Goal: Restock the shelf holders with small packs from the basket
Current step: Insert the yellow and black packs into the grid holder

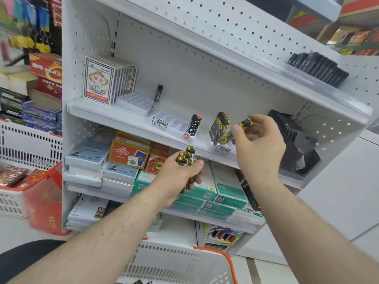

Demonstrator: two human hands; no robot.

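Observation:
My left hand (182,173) grips a bunch of several small black-and-yellow packs (187,155), upright, below the middle shelf edge. My right hand (257,140) pinches one more black-and-yellow pack (246,122) just right of a clear holder (222,149) that has several of the same packs (220,128) standing in it. Left of it, a second clear holder (174,121) carries one black-and-white pack (193,125). A third white holder (136,101) further left has one black pack (159,93) at its back. The white basket (184,261) with an orange handle sits low in front of me.
White playing-card boxes (102,80) stand at the shelf's left end. Black packs (291,136) lean at the right end, with more black ones (317,68) on the shelf above. Boxed goods fill the lower shelves (127,158). Another white basket with red packets (18,177) stands at the left.

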